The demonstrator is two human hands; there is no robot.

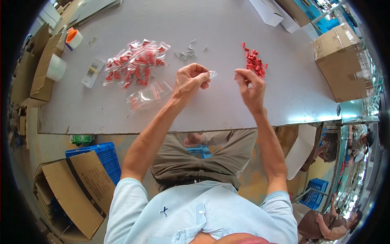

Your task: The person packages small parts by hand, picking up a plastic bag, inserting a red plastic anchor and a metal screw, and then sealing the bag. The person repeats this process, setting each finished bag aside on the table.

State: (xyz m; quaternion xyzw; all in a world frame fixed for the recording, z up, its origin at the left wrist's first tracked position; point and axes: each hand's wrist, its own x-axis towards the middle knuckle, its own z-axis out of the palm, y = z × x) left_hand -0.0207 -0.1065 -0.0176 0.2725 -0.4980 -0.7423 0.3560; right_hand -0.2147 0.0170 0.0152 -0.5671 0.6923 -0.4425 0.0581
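Note:
Between the thumb and fingers of my left hand point(191, 80) is a small clear plastic bag point(213, 74), mostly hidden by the grip. My right hand point(252, 87) is slightly blurred beside the pile of small red plastic plugs point(255, 63); its fingers are curled into a pinch, and what they hold, if anything, is too small to tell. Beyond my left hand lies a group of small metal screws point(187, 53). Filled zip bags with red pieces point(136, 61) are heaped to the left. Nearer me are flat clear zip bags point(147, 96) with red seal lines.
A labelled packet point(93, 73), an orange tape roll point(74, 38) and a clear tape roll point(56, 67) are at the left. One cardboard box point(341, 61) stands at the right edge of the table point(219, 110). Other people point(329, 225) sit at the far right.

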